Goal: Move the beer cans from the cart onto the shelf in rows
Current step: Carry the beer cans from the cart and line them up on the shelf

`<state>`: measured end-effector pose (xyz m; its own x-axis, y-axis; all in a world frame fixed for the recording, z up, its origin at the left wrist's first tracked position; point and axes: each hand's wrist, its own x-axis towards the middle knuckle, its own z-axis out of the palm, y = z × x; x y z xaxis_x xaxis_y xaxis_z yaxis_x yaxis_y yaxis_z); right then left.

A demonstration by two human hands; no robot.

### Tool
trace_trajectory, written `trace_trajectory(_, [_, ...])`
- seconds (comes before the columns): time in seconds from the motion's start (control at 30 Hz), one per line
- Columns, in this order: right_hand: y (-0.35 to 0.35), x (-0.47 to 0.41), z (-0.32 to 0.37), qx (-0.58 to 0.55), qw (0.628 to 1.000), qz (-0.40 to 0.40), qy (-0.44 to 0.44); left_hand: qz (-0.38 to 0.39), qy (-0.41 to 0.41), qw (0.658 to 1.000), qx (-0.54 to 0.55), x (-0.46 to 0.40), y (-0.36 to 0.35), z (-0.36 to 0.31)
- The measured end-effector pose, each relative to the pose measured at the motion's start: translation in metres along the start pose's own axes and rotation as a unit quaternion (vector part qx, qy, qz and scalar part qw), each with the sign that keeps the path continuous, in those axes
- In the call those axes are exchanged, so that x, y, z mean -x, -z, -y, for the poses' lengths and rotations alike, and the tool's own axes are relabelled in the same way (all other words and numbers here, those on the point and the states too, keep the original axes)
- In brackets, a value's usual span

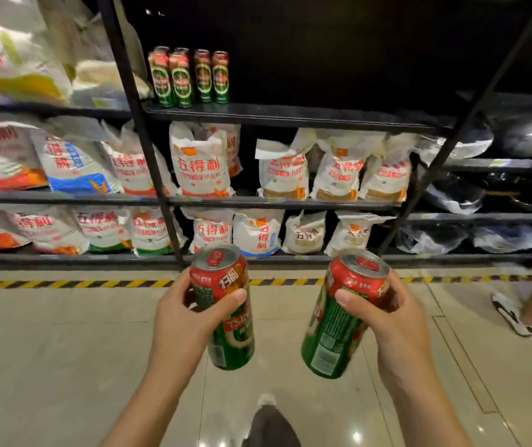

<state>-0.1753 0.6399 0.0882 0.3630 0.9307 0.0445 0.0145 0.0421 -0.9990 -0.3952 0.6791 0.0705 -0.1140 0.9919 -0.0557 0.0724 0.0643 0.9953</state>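
Now the left hand (180,314) grips one can (226,304) and the right hand (383,314) grips another can (338,314), low centre; four cans (188,77) stand on the shelf (290,116), upper centre. Tilted cans may knock that row.

Shop aisle, black shelves (290,116) stocked with flour bags (201,162)

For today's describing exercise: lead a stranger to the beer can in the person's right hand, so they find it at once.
Start at the black shelf holding four upright cans. Drop down to the two hands over the pale floor. The right hand grips the beer can; unlike the left hand's can, it leans leftward at its base and shows a white printed label panel.
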Motion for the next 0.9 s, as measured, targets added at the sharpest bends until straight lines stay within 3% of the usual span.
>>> trace_trajectory(0.3, [-0.047, -0.18, -0.002, 0.015, 0.998, 0.057, -0.011, -0.07, 0.007, 0.997, 0.031, -0.152, -0.044, -0.021])
trace_trajectory(0.67, [-0.146, -0.334, -0.016, 0.01, 0.99, 0.138, -0.031, -0.164, 0.026, 0.985, 0.05, -0.303, -0.016, -0.021])
trace_trajectory(0.9, [-0.223, -0.436, -0.021, 0.013, 0.991, 0.127, -0.029, -0.151, 0.026, 0.987, 0.046, -0.444, 0.005, -0.023])
